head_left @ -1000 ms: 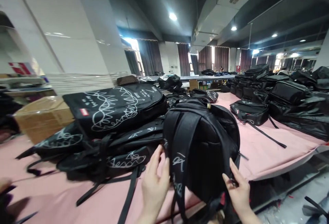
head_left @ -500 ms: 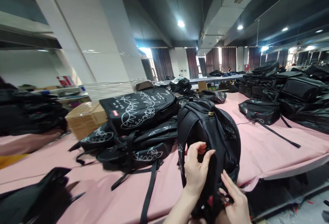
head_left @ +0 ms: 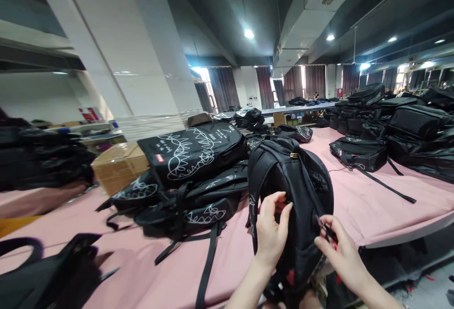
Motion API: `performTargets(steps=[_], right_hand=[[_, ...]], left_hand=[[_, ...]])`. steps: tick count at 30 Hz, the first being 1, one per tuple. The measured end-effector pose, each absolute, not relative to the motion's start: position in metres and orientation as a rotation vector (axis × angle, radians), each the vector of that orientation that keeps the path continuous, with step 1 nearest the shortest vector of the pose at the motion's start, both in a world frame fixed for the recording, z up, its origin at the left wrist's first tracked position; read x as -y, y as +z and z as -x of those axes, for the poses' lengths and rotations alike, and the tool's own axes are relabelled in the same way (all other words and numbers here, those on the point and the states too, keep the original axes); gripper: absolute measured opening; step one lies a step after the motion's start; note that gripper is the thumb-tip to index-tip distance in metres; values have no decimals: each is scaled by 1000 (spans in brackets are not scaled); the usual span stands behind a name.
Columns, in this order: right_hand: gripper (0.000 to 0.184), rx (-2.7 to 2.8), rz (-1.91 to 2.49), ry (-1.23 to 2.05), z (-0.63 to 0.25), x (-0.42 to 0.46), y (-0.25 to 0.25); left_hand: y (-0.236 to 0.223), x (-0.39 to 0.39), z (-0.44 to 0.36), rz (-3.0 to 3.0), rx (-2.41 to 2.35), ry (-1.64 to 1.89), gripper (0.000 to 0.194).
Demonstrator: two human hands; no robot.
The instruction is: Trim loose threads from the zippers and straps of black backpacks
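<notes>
While a heap of printed bags (head_left: 184, 176) lies to the left on the pink table (head_left: 383, 214), the left hand (head_left: 271, 233) pinches a strap of the upright black backpack (head_left: 291, 205) at the near edge. The right hand (head_left: 336, 247) nips a small pull at its side, so I judge a fitting is being checked; next needs a steady hold.

Cardboard box (head_left: 120, 165) – stacked printed backpacks (head_left: 191, 155) – pink table (head_left: 372, 205).

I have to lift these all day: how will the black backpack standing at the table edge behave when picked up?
The black backpack is probably soft but holds its domed shape, so likely padded or stuffed. Its loose straps would likely dangle and snag. Standing upright at the edge of the pink table, steadied by the left hand and right hand, it may tip.
</notes>
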State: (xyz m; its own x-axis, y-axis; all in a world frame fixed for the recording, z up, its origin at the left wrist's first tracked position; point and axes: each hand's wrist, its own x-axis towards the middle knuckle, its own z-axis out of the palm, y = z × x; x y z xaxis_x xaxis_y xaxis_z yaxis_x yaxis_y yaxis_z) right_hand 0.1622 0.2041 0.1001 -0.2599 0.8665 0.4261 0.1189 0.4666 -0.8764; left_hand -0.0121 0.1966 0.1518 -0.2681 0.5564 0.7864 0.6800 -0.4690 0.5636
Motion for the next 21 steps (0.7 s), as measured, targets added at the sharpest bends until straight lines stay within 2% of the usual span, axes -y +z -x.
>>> performTargets(steps=[6, 10, 17, 21], right_hand=[[21, 1699, 793, 626, -158, -222, 118], [19, 1777, 668, 374, -154, -234, 129], [24, 1906, 626, -123, -151, -237, 148], [27, 1970, 683, -322, -152, -233, 160]], left_hand=[[165, -202, 13, 1838, 1372, -1631, 11], [169, -202, 12, 1883, 1415, -1608, 11], [163, -203, 10, 1929, 1726, -2175, 18], [164, -201, 9, 1909, 1731, -2258, 17]])
